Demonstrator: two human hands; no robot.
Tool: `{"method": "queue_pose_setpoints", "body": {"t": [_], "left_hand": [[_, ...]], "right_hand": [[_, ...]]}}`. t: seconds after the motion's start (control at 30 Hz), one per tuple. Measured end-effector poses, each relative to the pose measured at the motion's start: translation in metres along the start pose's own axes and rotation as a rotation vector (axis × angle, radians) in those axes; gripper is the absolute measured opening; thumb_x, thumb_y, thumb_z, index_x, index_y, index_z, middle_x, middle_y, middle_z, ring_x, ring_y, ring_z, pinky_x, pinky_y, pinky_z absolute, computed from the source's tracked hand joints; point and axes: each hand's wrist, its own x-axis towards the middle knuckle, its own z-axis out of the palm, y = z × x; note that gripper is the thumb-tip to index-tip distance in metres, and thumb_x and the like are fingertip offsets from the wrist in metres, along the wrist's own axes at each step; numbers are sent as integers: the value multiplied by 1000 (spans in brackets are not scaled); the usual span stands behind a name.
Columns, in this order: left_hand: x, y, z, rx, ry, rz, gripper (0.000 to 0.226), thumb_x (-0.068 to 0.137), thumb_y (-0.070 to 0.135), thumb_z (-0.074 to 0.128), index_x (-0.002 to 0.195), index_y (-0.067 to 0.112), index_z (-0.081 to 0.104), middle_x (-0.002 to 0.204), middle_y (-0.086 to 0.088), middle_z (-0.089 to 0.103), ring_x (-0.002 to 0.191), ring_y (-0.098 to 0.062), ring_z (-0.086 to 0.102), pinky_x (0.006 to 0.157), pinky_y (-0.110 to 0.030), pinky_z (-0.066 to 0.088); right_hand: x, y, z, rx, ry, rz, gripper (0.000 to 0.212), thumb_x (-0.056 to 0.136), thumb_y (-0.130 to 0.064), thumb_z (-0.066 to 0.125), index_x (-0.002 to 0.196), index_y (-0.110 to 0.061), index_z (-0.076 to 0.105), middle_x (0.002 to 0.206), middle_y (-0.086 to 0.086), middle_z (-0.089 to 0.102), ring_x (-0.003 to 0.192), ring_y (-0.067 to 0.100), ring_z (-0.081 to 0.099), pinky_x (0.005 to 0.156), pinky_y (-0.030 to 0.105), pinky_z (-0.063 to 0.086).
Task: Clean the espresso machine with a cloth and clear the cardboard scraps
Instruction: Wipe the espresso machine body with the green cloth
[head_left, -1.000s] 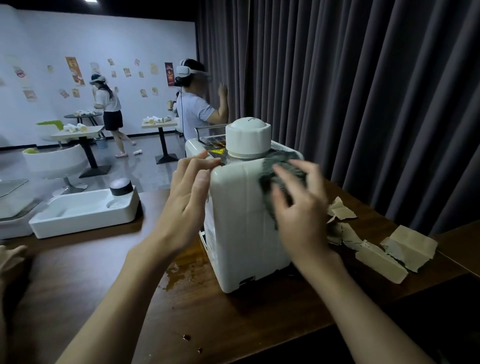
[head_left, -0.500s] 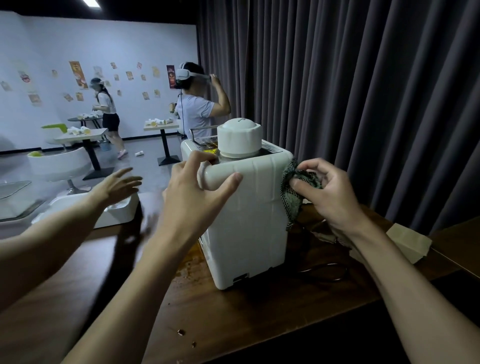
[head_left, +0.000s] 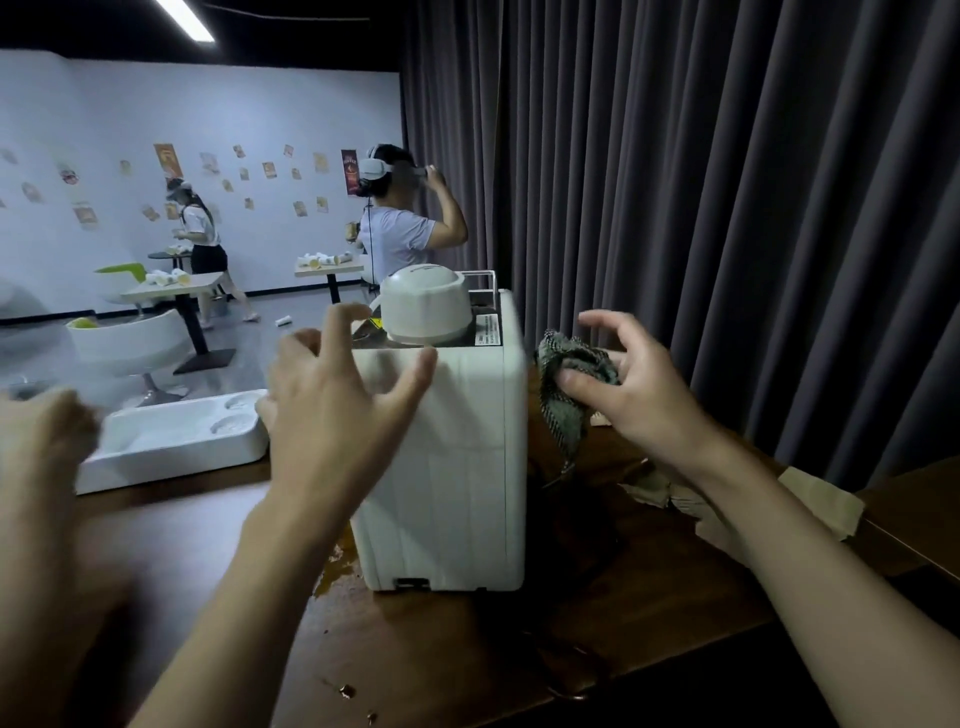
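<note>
**Two jobs, neither seen finished**

The espresso machine (head_left: 447, 457) is stood upright on the wooden table (head_left: 467, 649), with a plain white panel turned to the camera. The cloth (head_left: 563, 415) is bunched and pinched under the thumb of the right hand (head_left: 639, 395), just beside the machine's upper right edge. Contact between cloth and casing cannot be made out. The left hand (head_left: 332, 410) is held slack at the top left corner, fingers spread and loosely curved, with nothing grasped. Because of the blur it cannot be told whether its thumb rests on the casing.

Wiping is judged to be part-way done: the visible panel looks clean, but the right side and the front are hidden. A brown spill (head_left: 337, 571) is seen at the machine's base, and crumbs (head_left: 345, 691) nearer the table edge. The cardboard scraps (head_left: 826, 506) are found lying on the table to the right, so that clearing is judged not yet begun.
</note>
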Motion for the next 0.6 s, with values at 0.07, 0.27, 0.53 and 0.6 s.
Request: {"method": "queue_pose_setpoints", "body": {"t": [0.07, 0.27, 0.53, 0.6], "left_hand": [[-8, 12, 9, 36, 30, 6, 69, 78, 75, 57, 133, 37, 38, 137, -11, 41, 135, -32, 35, 106, -61, 34], [12, 39, 30, 92, 115, -39, 97, 80, 76, 57, 150, 17, 26, 152, -8, 41, 148, -28, 25, 113, -67, 18], [28, 37, 46, 122, 261, -101, 77, 77, 72, 62, 136, 25, 50, 131, 1, 61, 136, -20, 43, 113, -59, 20], [28, 38, 46, 100, 291, -101, 72, 76, 69, 65, 132, 26, 53, 127, 1, 64, 132, -20, 48, 114, -58, 21]], "right_hand": [[23, 5, -7, -83, 7, 27, 48, 85, -10, 72, 130, -16, 55, 118, 11, 66, 107, 20, 66, 93, 37, 54], [90, -12, -11, -124, -110, 34, 33, 86, -4, 69, 119, -8, 64, 99, 8, 69, 80, 10, 69, 62, 16, 54], [140, -16, -2, -111, -386, 136, 33, 87, 2, 64, 119, -4, 61, 113, 22, 64, 102, 32, 67, 81, 36, 59], [143, -16, -1, -123, -417, 146, 32, 87, 1, 64, 118, -5, 61, 114, 23, 64, 104, 35, 65, 90, 46, 56]]}}
